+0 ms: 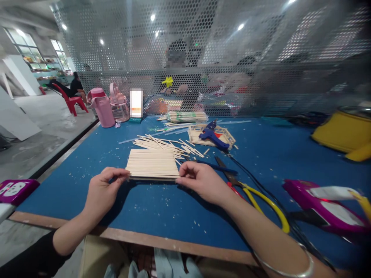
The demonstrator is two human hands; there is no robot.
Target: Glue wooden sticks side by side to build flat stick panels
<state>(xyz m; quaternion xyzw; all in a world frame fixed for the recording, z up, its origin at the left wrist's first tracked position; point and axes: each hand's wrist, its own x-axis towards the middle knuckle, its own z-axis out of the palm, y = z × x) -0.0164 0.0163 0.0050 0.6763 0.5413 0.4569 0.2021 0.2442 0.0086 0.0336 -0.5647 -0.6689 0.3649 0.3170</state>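
A flat panel of pale wooden sticks [152, 163], laid side by side, lies in front of me on the blue tabletop. My left hand [106, 189] pinches the panel's near left corner between thumb and fingers. At the near right corner my right hand [199, 179] does the same, its fingers curled. The near edge looks slightly raised, with a dark gap beneath it. Just behind the panel, loose wooden sticks [156, 143] are spread in a messy pile.
A blue glue gun [214, 136] rests on a small wooden stick frame [194, 136]. Yellow-handled scissors [266, 200] and a cable lie right of my forearm. Purple devices [327, 210] sit at the sides. A pink jug [102, 110] stands back left, before the perforated metal screen [226, 77].
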